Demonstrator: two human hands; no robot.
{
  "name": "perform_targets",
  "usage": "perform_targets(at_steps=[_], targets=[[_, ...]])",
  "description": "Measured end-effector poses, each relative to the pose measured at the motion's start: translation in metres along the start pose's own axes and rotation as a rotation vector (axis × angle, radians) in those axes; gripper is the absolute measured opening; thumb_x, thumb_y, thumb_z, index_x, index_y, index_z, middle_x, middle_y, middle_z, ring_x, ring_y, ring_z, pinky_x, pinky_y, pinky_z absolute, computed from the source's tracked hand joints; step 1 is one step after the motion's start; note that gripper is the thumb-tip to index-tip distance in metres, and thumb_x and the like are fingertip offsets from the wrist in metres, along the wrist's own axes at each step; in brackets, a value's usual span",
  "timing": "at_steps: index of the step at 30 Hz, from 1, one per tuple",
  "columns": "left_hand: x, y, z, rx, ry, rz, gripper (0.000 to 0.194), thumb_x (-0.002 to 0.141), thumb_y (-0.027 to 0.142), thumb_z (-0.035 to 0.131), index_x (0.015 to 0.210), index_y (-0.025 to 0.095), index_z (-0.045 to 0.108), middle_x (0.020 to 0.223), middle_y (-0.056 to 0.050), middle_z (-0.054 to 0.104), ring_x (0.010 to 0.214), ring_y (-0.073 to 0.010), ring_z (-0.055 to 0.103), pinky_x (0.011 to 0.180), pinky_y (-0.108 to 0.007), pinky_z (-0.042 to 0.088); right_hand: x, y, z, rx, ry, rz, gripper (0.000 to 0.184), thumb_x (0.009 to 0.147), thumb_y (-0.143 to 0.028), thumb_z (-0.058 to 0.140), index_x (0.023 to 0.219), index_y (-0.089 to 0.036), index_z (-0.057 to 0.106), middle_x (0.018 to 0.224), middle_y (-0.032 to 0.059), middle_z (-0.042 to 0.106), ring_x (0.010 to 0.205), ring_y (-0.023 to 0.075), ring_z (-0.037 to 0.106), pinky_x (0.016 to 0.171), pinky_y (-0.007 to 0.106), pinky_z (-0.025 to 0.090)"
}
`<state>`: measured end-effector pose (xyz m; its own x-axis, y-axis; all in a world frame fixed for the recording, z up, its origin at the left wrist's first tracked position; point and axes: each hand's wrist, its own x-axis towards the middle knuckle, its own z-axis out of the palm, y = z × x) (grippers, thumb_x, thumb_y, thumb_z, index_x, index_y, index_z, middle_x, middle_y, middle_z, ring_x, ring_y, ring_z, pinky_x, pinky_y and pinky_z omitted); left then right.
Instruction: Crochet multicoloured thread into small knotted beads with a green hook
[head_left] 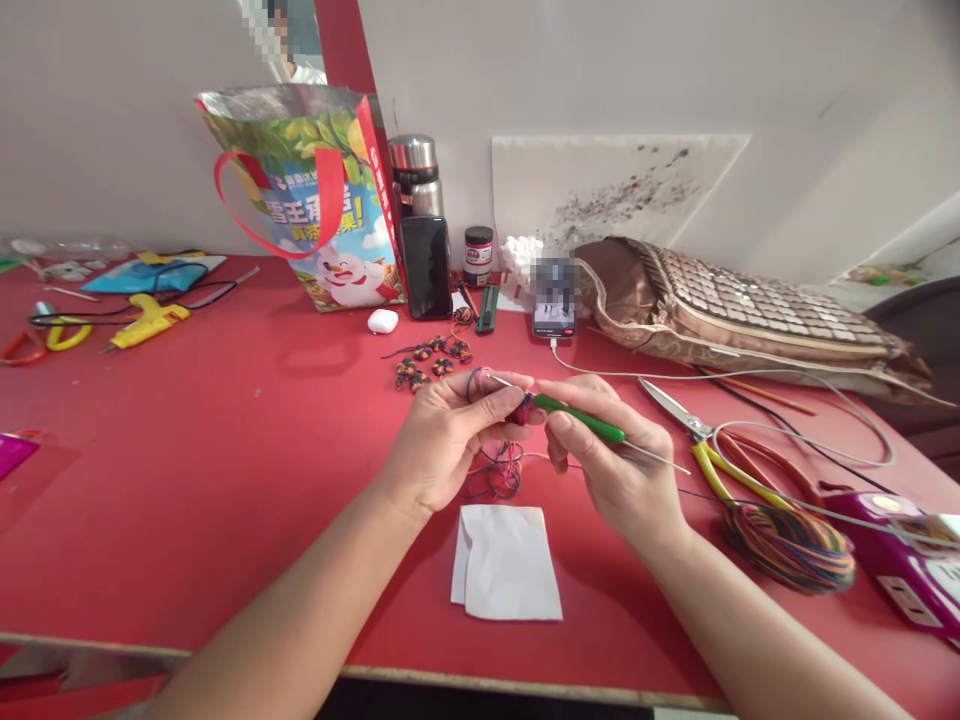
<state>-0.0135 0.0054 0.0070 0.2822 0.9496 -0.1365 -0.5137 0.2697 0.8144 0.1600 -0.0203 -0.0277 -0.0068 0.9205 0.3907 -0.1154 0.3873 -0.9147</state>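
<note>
My right hand (626, 455) is closed around a green-handled crochet hook (579, 418), whose metal tip points left. Between the fingers of my left hand (442, 430) is a small, dark multicoloured crochet piece (520, 408), partly hidden by the thumb. Cord loops over the left index finger, close to the hook's tip. Below the hands lies a loose tangle of multicoloured cord (499, 478). Several small crocheted flowers (441, 367) rest on the red table just beyond my left hand.
A folded white paper (514, 563) lies in front of me. Scissors (697, 425), a cord bundle (787, 545) and a purple power strip (892, 560) are at right. A charging phone (553, 310), a bag (307, 200) and a thermos (415, 170) stand behind; a yellow glue gun (150, 320) lies left.
</note>
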Motion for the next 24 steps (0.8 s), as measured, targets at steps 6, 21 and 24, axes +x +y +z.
perform_targets(at_steps=[6,21,24], targets=[[-0.001,0.002,0.002,-0.06,0.064,0.006,0.023,0.066,0.024,0.103,0.081,0.017,0.087,0.071,0.0,0.076,0.062,-0.0098,0.075,0.056,-0.012,0.061,-0.004,0.013,0.019,0.206,-0.155,0.394,0.042,0.083,-0.049,0.092,0.109,-0.024,0.071,0.069,-0.0052,0.065,0.051,0.012,0.062,0.047,0.027,0.057],[0.0,0.008,-0.006,0.124,0.121,0.091,0.018,0.065,0.029,0.1,0.075,0.02,0.088,0.073,-0.004,0.074,0.055,-0.0051,0.05,0.043,-0.018,0.028,-0.007,0.018,0.014,-0.361,-0.333,0.334,0.016,0.09,-0.027,0.065,0.075,-0.021,0.063,0.063,-0.0017,0.06,0.056,0.0123,0.047,0.051,0.026,0.037],[0.0,0.009,-0.005,0.116,0.109,0.076,0.022,0.062,0.032,0.102,0.074,0.02,0.088,0.074,-0.004,0.073,0.053,-0.0028,0.043,0.042,-0.018,0.017,-0.006,0.02,0.011,-0.414,-0.341,0.329,0.015,0.091,-0.026,0.064,0.077,-0.021,0.064,0.063,-0.0009,0.062,0.057,0.0131,0.046,0.052,0.027,0.037]])
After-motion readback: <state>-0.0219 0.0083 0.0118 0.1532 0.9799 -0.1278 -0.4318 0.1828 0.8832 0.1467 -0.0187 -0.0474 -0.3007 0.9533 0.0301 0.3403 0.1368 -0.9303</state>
